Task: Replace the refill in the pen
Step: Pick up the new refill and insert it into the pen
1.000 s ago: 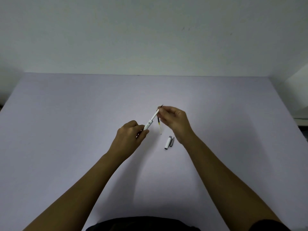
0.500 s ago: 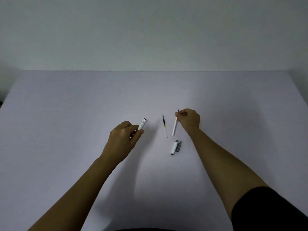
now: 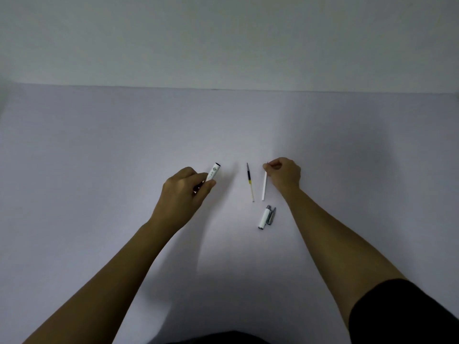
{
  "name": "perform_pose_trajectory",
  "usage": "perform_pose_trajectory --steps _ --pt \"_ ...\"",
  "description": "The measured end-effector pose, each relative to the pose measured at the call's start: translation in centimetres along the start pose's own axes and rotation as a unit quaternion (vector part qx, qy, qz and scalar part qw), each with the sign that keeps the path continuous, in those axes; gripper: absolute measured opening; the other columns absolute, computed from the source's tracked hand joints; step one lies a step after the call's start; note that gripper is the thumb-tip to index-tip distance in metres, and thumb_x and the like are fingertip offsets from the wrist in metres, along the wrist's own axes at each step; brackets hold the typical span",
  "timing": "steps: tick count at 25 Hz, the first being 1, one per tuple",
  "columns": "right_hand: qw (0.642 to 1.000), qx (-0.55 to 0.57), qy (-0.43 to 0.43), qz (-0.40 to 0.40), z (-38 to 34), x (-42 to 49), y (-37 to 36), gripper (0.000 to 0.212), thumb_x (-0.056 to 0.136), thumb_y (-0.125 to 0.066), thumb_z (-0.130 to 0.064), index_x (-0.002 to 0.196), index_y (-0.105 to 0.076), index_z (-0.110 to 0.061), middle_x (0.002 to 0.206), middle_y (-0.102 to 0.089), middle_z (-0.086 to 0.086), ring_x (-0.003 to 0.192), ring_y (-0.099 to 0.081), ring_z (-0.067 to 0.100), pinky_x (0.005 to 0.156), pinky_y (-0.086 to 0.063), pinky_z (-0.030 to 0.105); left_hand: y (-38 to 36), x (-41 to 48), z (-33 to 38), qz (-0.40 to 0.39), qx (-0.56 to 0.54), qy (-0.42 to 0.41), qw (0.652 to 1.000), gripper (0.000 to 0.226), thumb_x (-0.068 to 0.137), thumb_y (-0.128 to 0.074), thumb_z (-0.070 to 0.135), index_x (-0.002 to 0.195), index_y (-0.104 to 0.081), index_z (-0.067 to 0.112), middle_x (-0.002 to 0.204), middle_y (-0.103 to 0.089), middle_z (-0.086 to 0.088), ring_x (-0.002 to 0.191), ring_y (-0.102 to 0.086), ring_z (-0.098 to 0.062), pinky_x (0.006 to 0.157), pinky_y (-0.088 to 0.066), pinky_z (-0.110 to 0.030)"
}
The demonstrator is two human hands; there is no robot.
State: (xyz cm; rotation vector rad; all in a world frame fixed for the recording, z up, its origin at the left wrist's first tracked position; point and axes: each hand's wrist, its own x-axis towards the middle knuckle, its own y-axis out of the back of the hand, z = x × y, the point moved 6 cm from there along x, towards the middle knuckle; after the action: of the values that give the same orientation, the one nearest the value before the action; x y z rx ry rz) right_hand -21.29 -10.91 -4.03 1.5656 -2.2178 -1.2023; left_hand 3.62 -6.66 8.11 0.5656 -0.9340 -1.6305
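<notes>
While the left hand is curled into a loose fist around the white plastic pen barrel, its grip is clamped on the lower half, so only the upper part with the dark open end and some small printing pokes out past the thumb and forefinger, angled up and to the right. The wrist is straight and the bare forearm runs back toward the bottom left.

Over on the other side, the right hand has thumb and forefinger pinched together on the far end of a thin white refill tube. The rest of that tube points back toward the person, with its near tip down at or right by the table; can't really tell if it's touching. The other fingers are tucked in, knuckles up, and a black sleeve shows near the elbow.

Between the hands, just beside the white tube, a second slim refill with a dark tip section, yellow band and clear tail lies flat on the pale lavender table. Nearer the person sits the white pen cap with a silver clip, lying apart from both refills.
</notes>
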Motion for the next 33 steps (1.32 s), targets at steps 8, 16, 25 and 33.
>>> perform_pose_trajectory --steps 8,16,25,33 --pt "0.97 -0.179 0.13 -0.1 -4.6 -2.2 -3.2 0.026 0.079 -0.071 -0.017 0.094 -0.061 0.001 0.097 -0.07 0.019 0.093 -0.064 0.034 0.076 -0.047 0.031 -0.2 -0.5 0.4 0.001 -0.01 0.001 1.0 0.019 0.081 -0.062 0.021 0.083 -0.073 0.005 0.062 -0.043 0.005 0.05 -0.039 -0.011 0.051 -0.023 -0.008" --pt "0.948 0.266 -0.111 -0.136 -5.1 -3.2 -3.4 0.023 0.08 -0.067 -0.008 0.103 -0.066 -0.007 0.096 -0.068 0.012 0.081 -0.064 0.017 0.085 -0.052 0.029 0.9 -0.9 -1.0 0.027 0.001 0.014 1.0 0.02 0.081 -0.061 0.022 0.077 -0.072 0.006 0.061 -0.04 0.004 0.047 -0.034 -0.007 0.05 -0.021 -0.01" --pt "0.833 0.525 -0.063 -0.16 -9.7 -8.7 2.7 0.014 0.086 -0.061 -0.005 0.097 -0.064 -0.013 0.091 -0.067 0.003 0.082 -0.066 0.009 0.074 -0.058 0.016 1.2 -2.2 1.0 0.02 0.009 -0.024 0.999 0.024 0.084 -0.068 0.016 0.063 -0.062 0.007 0.056 -0.029 0.014 0.047 -0.032 0.001 0.048 -0.019 -0.013" --pt "0.872 0.452 0.003 -0.187 -11.6 -13.0 4.3 0.012 0.086 -0.062 -0.009 0.095 -0.065 -0.017 0.089 -0.069 0.001 0.086 -0.067 0.011 0.078 -0.055 0.021 3.2 -3.3 3.2 0.042 0.03 -0.06 0.997 0.017 0.086 -0.065 0.019 0.077 -0.07 0.006 0.063 -0.055 -0.007 0.053 -0.048 -0.021 0.048 -0.028 -0.023"
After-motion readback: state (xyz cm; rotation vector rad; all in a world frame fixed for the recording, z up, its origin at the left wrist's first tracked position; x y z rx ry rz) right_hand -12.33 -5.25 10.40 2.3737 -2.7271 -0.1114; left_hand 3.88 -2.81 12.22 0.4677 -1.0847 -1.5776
